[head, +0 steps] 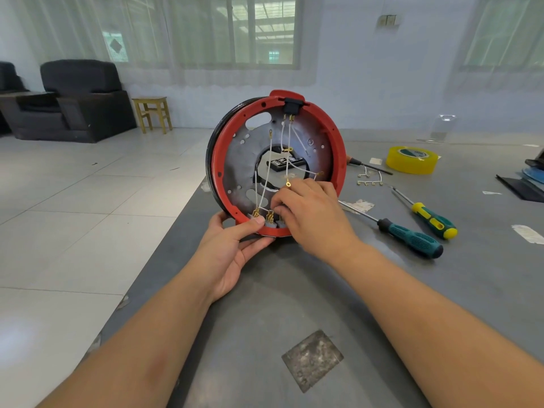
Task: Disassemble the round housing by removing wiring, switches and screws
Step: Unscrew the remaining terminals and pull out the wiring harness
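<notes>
Round housing (273, 160) stands on edge on a grey table (294, 290), red rim toward the camera, white wires (266, 184) with brass terminals strung across its metal plate. Pale tiled floor left, dark armchair (79, 98) and wooden stool (153, 113) by a curtained window. Two green-handled screwdrivers (412, 240) and a yellow tape roll (412, 159) lie to the right. Left hand (232, 248) grips the bottom rim, thumb on the front edge. Right hand (306, 207) reaches inside at the lower terminals, fingers curled; cannot tell what they pinch.
</notes>
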`<action>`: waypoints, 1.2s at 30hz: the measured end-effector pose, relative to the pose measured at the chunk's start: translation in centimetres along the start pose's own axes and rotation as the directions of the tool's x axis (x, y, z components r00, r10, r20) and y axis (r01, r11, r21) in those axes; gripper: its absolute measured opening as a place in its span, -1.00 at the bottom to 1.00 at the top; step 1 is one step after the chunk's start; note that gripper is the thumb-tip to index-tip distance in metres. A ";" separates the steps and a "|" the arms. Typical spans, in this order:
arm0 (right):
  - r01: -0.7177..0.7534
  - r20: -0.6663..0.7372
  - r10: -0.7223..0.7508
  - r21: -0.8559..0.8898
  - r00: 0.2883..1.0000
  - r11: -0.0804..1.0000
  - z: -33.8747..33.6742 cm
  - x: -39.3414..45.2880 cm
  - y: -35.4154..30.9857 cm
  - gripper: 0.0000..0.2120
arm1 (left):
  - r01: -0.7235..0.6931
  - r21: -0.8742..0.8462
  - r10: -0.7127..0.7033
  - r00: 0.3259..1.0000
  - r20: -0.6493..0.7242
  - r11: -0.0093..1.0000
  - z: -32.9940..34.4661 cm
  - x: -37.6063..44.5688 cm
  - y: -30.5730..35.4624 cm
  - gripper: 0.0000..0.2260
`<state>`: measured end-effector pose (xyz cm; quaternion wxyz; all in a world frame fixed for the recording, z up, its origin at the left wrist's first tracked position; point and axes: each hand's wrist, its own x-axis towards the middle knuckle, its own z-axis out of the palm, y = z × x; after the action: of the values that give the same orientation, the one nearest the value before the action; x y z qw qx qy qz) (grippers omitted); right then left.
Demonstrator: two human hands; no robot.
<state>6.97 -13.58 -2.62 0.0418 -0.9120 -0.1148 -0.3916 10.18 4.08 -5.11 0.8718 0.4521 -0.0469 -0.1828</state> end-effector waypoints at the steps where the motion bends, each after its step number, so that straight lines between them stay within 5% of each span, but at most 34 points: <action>1: 0.007 -0.006 -0.007 -0.010 1.000 1.000 0.1 0.0 0.0 -0.92 | -0.001 0.000 0.001 1.000 0.001 1.000 0.0 0.0 0.0 -0.38; 25: -0.070 -0.057 0.069 -0.021 0.996 0.997 -1.6 -2.0 0.6 -0.89 | -0.006 -0.006 0.005 1.000 -0.030 1.000 0.8 -0.9 0.3 -0.29; 31: -0.075 -0.053 0.070 -0.098 0.996 0.992 -1.7 -2.6 1.3 -0.89 | 0.081 0.050 -0.081 0.997 -0.013 0.995 1.2 -1.6 0.9 -0.48; 36: -0.068 -0.045 0.071 0.080 0.996 0.994 -1.5 -3.0 1.6 -0.83 | 0.122 0.165 -0.117 0.992 -0.040 0.979 1.7 -2.1 1.0 -0.40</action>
<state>4.30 -15.91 -3.71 0.0939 -0.9034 -0.0972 -0.4069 8.10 4.03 -3.13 0.8189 0.5283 -0.0215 -0.2234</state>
